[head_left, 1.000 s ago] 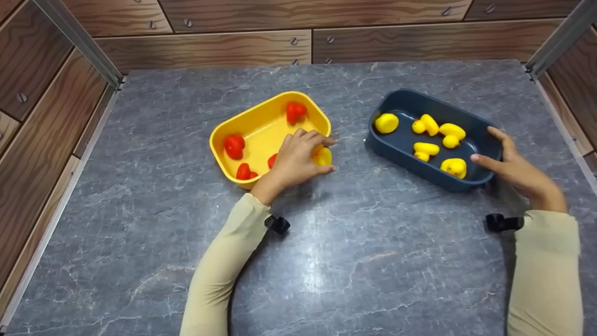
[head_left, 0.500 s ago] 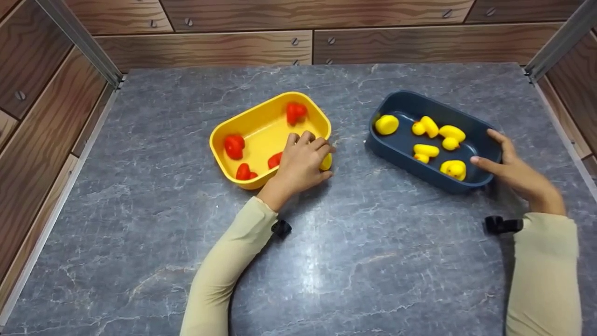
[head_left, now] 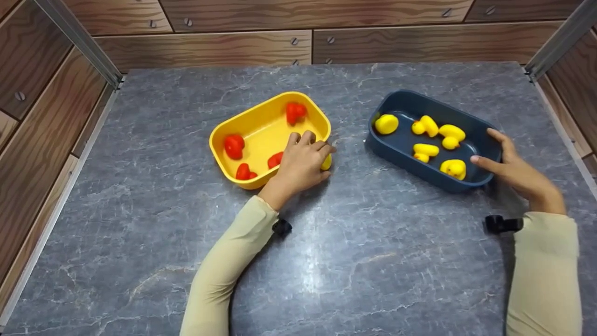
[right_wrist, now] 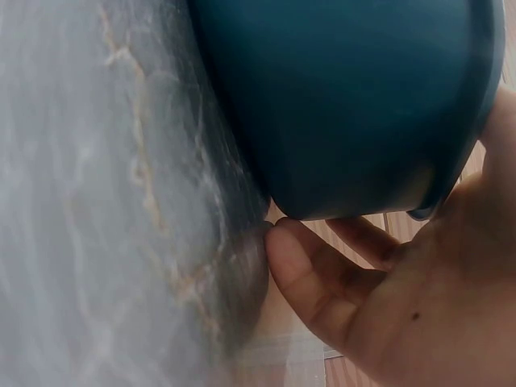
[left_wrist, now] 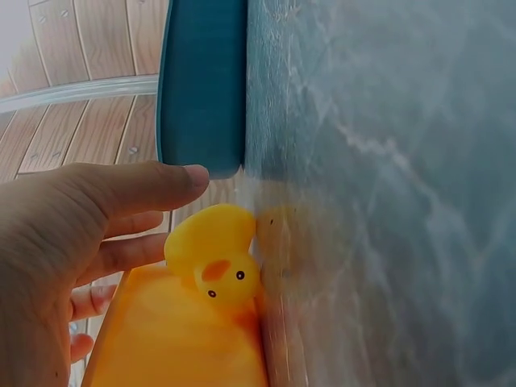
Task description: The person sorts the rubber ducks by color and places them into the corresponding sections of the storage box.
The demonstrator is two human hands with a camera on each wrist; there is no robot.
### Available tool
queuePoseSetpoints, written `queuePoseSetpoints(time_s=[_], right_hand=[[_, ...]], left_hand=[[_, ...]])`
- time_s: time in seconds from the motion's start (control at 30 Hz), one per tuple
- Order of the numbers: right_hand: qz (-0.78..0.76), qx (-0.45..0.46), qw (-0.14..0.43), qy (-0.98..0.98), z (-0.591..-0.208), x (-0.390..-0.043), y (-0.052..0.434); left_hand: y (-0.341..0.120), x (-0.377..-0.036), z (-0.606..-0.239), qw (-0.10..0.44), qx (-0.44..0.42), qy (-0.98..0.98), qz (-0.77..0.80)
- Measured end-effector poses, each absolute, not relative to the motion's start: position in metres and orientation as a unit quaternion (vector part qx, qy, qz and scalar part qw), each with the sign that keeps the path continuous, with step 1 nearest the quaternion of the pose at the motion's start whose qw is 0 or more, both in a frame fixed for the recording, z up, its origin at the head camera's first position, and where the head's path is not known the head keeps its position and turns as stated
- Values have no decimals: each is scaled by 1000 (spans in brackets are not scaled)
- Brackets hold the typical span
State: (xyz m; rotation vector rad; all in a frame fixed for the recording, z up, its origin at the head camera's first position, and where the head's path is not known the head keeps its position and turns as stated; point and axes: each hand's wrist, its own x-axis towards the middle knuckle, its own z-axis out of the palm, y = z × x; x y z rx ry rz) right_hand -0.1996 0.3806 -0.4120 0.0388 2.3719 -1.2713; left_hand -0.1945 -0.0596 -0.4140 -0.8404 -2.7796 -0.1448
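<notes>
My left hand (head_left: pixel 303 165) is at the right end of the yellow bin (head_left: pixel 270 99). Its fingers arch over a yellow rubber duck (left_wrist: pixel 218 254) that stands on the table right beside the bin's wall. In the left wrist view the thumb is apart from the duck and the fingers reach behind it. At the right end of the dark blue bin (head_left: pixel 413 170), my right hand (head_left: pixel 517 168) grips the rim, thumb over the inside and fingers around the outer wall (right_wrist: pixel 347 121). Several yellow rubber ducks (head_left: pixel 451 135) lie in the dark blue bin.
Several red ducks (head_left: pixel 234 147) are scattered in the yellow bin, one (head_left: pixel 275 160) partly hidden by my left hand. A grey marbled tabletop (head_left: pixel 354 280) lies beneath both bins. Wood-patterned panels (head_left: pixel 242 46) border it at the back and sides.
My left hand has shifted slightly right and toward me, and now covers more of the yellow duck beside the yellow bin. My right hand and both bins have stayed in place.
</notes>
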Motion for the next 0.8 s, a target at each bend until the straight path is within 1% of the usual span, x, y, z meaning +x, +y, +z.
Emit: queuePoseSetpoints(time_s=[0.3,0.6,0.8], right_hand=[[-462,23,223,858,-411,-200,380],[-460,20,221,860,-410,-199,381],[-471,24,219,854,-411,-200,380]], left_hand=[[-64,-194,-412,101,-289,-948,-92],[-65,-196,-417,128,-311,-940,-63],[-65,-197,-417,124,-308,-941,-64]])
